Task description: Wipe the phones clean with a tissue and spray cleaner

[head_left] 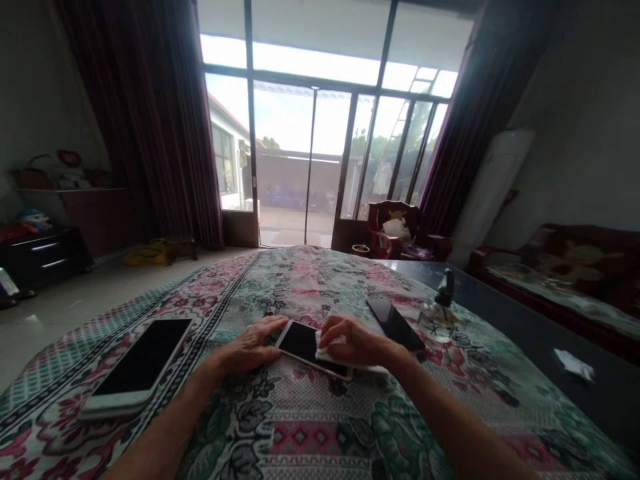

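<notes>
A flowered cloth (320, 427) covers most of the bench (525, 333), whose dark bare top shows at the right with a crumpled white scrap (575, 365) on it. A big white-edged phone (137, 367) lies screen-up at lower left; a dark phone (395, 323) lies right of centre, near a small glass bottle (440, 313). Behind: glass doors (310, 153) at upper centre between maroon curtains (150, 120), a red armchair (395, 230), a sofa (575, 267) at right.

wipe (324, 355) on centre phone (300, 340), on tablecloth (300, 427) | left phone (137, 367) — right phone (395, 323) flank
</notes>
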A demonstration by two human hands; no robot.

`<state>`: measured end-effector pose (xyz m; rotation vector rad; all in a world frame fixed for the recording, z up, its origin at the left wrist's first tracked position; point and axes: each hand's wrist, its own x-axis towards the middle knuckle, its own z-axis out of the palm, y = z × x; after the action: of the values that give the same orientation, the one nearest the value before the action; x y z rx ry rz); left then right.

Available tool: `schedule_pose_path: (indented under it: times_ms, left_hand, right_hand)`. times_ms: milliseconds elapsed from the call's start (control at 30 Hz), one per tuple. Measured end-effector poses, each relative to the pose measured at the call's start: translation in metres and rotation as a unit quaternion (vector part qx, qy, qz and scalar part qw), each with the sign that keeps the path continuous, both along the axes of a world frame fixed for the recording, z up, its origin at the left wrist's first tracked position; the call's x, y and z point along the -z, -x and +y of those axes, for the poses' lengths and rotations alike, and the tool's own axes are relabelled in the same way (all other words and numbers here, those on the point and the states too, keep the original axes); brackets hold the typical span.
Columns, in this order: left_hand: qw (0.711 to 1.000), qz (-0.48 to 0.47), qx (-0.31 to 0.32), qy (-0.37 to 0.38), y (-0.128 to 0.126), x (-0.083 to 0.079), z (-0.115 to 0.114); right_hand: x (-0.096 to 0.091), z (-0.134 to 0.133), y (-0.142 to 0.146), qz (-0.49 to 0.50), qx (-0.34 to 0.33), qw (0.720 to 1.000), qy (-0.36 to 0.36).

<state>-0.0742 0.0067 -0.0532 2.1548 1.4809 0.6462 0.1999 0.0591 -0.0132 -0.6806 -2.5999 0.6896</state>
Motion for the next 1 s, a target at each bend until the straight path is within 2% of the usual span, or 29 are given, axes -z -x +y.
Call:
schedule_pose_path:
  times_ms: [167, 300, 400, 467, 600, 700, 867, 1000]
  left_hand:
    - [0.996, -0.043, -0.034, -0.073, -0.017, -0.001, 0.003]
    - [0.987, -0.039, -0.124, -0.096, -0.021, 0.004, 0.01]
    - [0.985, -0.017, -0.133, -0.106, -0.02, 0.006, 0.013]
    - [0.986, -0.011, -0.128, -0.104, -0.02, 0.007, 0.013]
    - [0.989, -0.012, -0.12, -0.089, -0.018, 0.009, 0.014]
    - [0.99, -0.015, -0.111, -0.086, -0.017, 0.011, 0.015]
    - [0.992, 0.0, -0.087, -0.087, -0.015, 0.011, 0.015]
    - [0.993, 0.003, -0.088, -0.082, -0.015, 0.011, 0.015]
  right_hand:
    - [0.007, -0.006, 0.009, 0.024, 0.017, 1.0, 0.01]
    - [0.008, -0.016, 0.017, 0.02, -0.031, 0.999, 0.016]
    - [0.007, -0.019, 0.019, 0.014, -0.041, 0.999, 0.006]
    - [0.007, -0.015, 0.021, 0.024, -0.002, 1.0, -0.015]
    - [0.016, 0.0, 0.033, 0.094, 0.129, 0.984, -0.084]
    - [0.025, 0.01, 0.045, 0.094, 0.167, 0.974, -0.119]
    - [0.029, 0.014, 0.058, 0.006, 0.113, 0.977, -0.182]
    - [0.024, 0.007, 0.054, -0.04, 0.069, 0.973, -0.218]
